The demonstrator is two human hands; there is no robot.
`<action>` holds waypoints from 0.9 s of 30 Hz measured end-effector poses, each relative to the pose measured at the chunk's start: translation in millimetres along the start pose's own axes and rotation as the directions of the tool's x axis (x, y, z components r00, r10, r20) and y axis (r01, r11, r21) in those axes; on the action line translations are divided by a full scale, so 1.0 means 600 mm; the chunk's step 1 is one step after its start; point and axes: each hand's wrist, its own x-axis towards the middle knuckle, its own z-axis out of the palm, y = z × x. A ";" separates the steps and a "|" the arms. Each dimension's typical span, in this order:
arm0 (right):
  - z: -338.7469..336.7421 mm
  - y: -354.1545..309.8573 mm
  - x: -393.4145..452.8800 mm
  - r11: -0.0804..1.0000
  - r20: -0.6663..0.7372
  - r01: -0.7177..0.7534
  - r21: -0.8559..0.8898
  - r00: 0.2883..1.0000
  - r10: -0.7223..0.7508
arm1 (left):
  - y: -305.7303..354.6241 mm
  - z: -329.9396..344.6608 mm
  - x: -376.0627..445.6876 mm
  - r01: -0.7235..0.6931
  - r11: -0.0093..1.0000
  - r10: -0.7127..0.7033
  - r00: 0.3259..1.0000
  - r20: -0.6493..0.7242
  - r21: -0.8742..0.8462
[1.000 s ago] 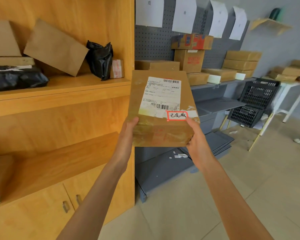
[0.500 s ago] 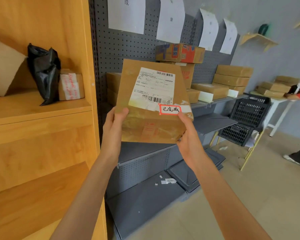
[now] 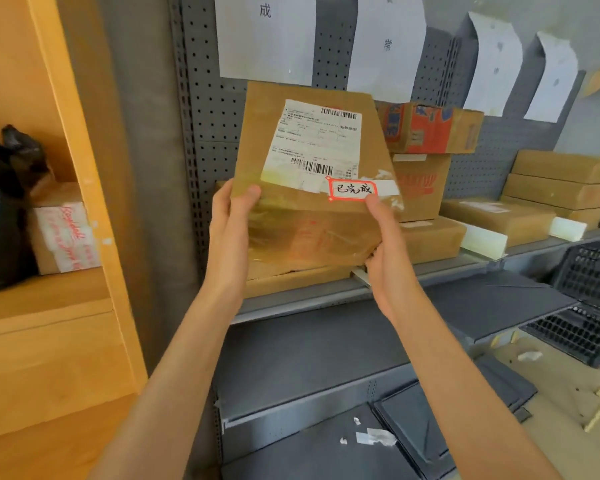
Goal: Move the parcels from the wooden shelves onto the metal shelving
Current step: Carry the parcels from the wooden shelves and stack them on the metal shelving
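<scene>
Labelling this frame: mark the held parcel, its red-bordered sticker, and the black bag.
held parcel [image 3: 312, 237], head view, taped lower face.
red-bordered sticker [image 3: 352, 189], head view, white centre.
black bag [image 3: 4, 209], head view, bag's middle.

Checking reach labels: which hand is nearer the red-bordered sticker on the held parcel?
Right. The right hand has its thumb just below the red-bordered sticker; the left hand grips the parcel's opposite edge.

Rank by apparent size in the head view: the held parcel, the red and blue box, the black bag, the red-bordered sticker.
1. held parcel, though it is nearest the camera
2. red and blue box and black bag: look alike, bag cut off by the frame, unranked
3. red-bordered sticker
</scene>
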 end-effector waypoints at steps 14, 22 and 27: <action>-0.007 -0.010 0.277 0.999 0.225 -0.039 0.000 0.974 0.038 | -0.007 0.124 0.177 0.039 0.998 -0.021 0.956 -0.292 0.057; 0.026 -0.006 0.362 0.985 0.242 -0.156 -0.073 0.955 0.169 | -0.014 0.127 0.272 0.156 0.986 -0.120 0.911 -0.395 0.060; 0.051 0.000 0.397 0.972 0.224 -0.215 -0.095 0.947 0.231 | -0.022 0.122 0.321 0.206 0.977 -0.162 0.888 -0.429 0.058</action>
